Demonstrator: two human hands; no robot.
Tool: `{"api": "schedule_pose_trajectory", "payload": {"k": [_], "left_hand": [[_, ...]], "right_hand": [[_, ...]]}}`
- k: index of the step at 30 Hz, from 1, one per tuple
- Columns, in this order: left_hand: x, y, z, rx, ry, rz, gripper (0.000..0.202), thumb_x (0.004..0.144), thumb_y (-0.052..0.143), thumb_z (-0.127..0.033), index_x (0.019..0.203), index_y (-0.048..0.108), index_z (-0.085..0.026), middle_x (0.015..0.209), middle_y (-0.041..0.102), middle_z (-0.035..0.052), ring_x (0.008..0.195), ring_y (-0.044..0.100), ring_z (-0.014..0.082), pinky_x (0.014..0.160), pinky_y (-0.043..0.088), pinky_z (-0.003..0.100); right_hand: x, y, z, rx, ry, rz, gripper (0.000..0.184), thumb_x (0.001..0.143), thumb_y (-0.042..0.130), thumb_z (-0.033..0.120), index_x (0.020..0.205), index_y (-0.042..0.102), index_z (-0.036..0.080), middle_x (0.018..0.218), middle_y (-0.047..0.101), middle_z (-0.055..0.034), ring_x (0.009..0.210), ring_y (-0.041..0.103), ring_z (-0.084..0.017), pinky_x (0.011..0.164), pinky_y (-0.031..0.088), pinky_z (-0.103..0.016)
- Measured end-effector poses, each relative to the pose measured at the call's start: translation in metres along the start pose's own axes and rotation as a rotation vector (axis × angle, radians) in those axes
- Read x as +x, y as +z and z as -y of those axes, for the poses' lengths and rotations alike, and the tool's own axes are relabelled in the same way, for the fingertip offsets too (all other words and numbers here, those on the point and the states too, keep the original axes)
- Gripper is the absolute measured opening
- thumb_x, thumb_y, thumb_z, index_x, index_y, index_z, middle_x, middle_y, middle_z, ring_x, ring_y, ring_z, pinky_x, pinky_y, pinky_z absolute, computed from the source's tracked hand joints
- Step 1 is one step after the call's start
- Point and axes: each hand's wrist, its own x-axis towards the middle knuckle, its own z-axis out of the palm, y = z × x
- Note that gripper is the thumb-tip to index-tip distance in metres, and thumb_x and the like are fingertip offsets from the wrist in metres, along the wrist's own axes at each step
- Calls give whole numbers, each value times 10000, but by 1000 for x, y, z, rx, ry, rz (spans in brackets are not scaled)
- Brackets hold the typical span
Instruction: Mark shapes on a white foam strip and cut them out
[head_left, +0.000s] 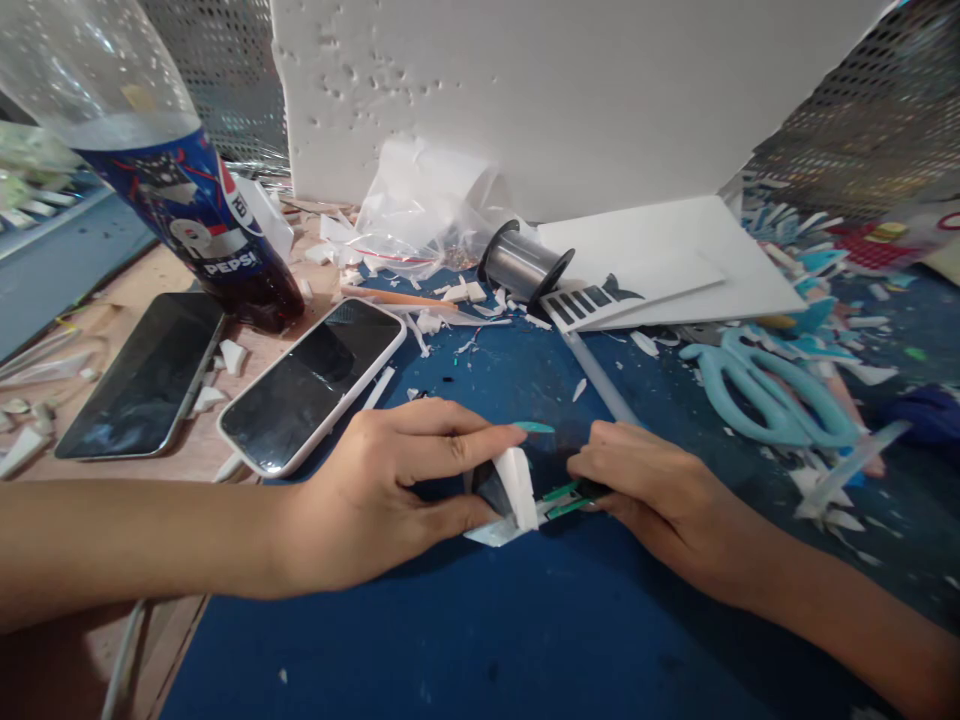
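Observation:
My left hand (390,480) pinches a small white foam piece (514,495) with a dark face against the blue mat (465,640), thumb under it and forefinger stretched over it. My right hand (652,490) is closed on a thin green-handled tool (566,498), probably a small cutter, whose tip meets the foam piece. Both hands rest low on the mat, near its centre.
Two phones (315,385) (146,375) lie at left beside a Pepsi bottle (195,230). A wire spool (521,265), white foam sheets (675,270) and a plastic bag (420,215) sit behind. Light blue scissors (765,390) and foam scraps lie at right.

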Motion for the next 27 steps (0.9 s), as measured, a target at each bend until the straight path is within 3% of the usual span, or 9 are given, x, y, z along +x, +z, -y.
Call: {"api": "schedule_pose_trajectory", "payload": {"k": [14, 19, 27], "left_hand": [[0, 5, 0, 42, 7, 1, 258, 959, 715, -109, 1205, 793, -105, 1095, 818, 120, 932, 803, 156, 874, 618, 156], [1, 3, -1, 13, 22, 0, 300, 961, 739, -127, 1256, 775, -163, 1173, 819, 101, 988, 815, 174, 927, 627, 188], [2, 0, -2, -50, 85, -2, 260, 995, 720, -172, 1252, 747, -148, 1141, 827, 79, 997, 815, 160, 910, 619, 147]], "right_hand": [[3, 3, 5, -32, -12, -14, 366, 1152, 339, 358, 905, 572, 221, 710, 601, -16, 674, 522, -184, 664, 404, -327], [2, 4, 4, -58, 4, -24, 351, 1150, 335, 335, 926, 581, 224, 724, 563, -16, 687, 536, -183, 656, 408, -315], [5, 4, -5, 40, -87, -65, 254, 1132, 402, 311, 946, 557, 232, 693, 559, -2, 638, 522, -168, 592, 401, -274]]}}
